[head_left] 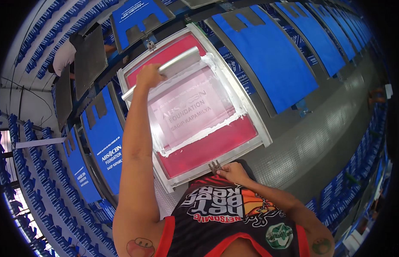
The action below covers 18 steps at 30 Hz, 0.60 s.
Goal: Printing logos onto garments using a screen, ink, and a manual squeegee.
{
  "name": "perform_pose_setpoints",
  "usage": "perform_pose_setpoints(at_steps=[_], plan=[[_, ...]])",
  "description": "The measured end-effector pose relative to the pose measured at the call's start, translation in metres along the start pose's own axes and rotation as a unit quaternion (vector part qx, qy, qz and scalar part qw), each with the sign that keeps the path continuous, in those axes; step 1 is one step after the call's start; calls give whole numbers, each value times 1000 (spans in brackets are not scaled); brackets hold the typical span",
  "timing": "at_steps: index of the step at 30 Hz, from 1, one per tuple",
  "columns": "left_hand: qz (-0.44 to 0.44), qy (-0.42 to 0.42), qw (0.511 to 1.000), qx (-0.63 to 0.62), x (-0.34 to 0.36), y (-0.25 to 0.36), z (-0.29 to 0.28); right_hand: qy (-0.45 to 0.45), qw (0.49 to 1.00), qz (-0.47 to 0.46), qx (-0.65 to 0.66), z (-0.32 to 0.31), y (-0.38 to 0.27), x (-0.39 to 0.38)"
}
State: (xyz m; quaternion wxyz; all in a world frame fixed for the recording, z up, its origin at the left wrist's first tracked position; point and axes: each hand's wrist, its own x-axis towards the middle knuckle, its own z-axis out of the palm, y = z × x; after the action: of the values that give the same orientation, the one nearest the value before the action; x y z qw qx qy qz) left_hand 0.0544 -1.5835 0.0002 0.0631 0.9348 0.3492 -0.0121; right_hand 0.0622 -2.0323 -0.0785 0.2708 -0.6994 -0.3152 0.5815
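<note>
My left hand grips a long silver squeegee, held crosswise over the upper part of a screen printing frame. The frame has an aluminium border and red mesh, with a pale printed stencil in the middle and white ink around it. My right hand is closed on a small metal clamp at the frame's near edge, by my body.
Blue cut fabric bags lie on metal boards in rows either side of the frame. A person in a pale shirt bends beside bare boards at upper left. Printed blue pieces hang on racks at left; more racks line the right.
</note>
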Motion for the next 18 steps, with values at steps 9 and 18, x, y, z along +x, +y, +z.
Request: perform_pose_setpoints(at_steps=[9, 18], plan=[[-7, -62, 998, -18, 8, -9, -39, -51, 957, -74, 274, -14, -48, -51], [-42, -19, 996, 71, -139, 87, 23, -1, 979, -60, 196, 15, 8, 0]])
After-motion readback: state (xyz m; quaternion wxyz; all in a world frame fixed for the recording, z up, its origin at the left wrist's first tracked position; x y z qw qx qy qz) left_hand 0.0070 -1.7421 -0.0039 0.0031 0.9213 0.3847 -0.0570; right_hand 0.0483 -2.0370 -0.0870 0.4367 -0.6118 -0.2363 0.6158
